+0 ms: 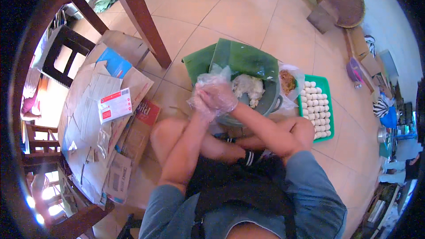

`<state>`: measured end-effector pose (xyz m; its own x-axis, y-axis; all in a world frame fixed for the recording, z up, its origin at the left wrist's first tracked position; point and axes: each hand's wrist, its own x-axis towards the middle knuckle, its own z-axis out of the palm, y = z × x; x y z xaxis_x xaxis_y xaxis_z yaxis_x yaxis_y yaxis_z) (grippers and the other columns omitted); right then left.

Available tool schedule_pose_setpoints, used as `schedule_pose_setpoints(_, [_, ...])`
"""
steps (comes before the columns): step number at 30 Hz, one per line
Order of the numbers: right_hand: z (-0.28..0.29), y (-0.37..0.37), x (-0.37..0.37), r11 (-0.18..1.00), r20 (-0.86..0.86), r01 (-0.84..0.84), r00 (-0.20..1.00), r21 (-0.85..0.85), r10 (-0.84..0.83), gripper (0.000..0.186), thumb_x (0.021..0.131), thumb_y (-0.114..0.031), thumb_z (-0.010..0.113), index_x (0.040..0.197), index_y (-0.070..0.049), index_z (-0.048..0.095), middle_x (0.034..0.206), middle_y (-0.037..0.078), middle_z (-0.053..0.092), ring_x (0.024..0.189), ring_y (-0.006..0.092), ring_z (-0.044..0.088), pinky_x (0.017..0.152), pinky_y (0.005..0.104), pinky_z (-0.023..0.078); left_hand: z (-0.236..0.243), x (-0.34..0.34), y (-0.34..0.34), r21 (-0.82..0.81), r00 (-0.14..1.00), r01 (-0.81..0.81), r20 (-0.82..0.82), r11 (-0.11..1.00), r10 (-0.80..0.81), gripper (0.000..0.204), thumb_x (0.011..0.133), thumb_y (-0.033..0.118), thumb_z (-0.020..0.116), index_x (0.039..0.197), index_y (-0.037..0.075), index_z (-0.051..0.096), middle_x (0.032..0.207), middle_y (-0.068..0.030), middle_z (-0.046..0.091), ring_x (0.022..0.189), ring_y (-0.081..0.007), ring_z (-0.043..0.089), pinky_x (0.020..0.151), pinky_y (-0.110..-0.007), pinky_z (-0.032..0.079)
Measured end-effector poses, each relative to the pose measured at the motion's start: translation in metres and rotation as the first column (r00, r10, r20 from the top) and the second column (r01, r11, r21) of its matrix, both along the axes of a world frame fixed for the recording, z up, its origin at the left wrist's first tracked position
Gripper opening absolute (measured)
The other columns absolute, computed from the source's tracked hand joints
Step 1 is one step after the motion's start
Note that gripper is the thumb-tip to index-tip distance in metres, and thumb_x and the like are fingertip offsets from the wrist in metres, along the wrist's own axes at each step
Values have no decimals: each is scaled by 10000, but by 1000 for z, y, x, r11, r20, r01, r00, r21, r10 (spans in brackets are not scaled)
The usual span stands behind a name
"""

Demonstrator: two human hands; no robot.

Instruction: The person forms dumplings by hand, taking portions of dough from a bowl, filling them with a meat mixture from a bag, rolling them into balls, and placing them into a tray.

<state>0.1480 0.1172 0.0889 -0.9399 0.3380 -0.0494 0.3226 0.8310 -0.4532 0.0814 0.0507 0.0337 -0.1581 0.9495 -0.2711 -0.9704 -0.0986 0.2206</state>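
Observation:
My left hand (199,102) and my right hand (223,96), both in clear plastic gloves, are pressed together above the near left rim of a grey-green basin (274,89). Their fingers are closed; whatever lies between the palms is hidden. Inside the basin, just right of my hands, sits a lump of white sticky rice (249,88). Green banana leaves (243,57) lie across its far side. Right of the basin, an open plastic bag (297,77) holds a reddish-brown shredded filling (287,82). Beyond it, a green tray (328,133) carries rows of small white rolls (315,109).
Flattened cardboard (95,119) is piled on the left, with a red-and-white box (115,105) on top. A wooden table leg (144,22) stands at the far left. A round woven tray (338,0) leans by the far right wall. My crossed legs (170,135) flank the basin's near side.

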Motion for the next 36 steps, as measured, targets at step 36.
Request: schedule_pose_setpoints(36, [6,22,56,933,-472,226,813,-282,-340,471,859,-467,395,921,-71,642,852,170,621,792,342,595,725,425,466,-19,27,-11,291,959,264,-183,920,-218,484,883,345,394,1286,78,382,1284,-130,441,1172,-302,425,1013,-448,315])
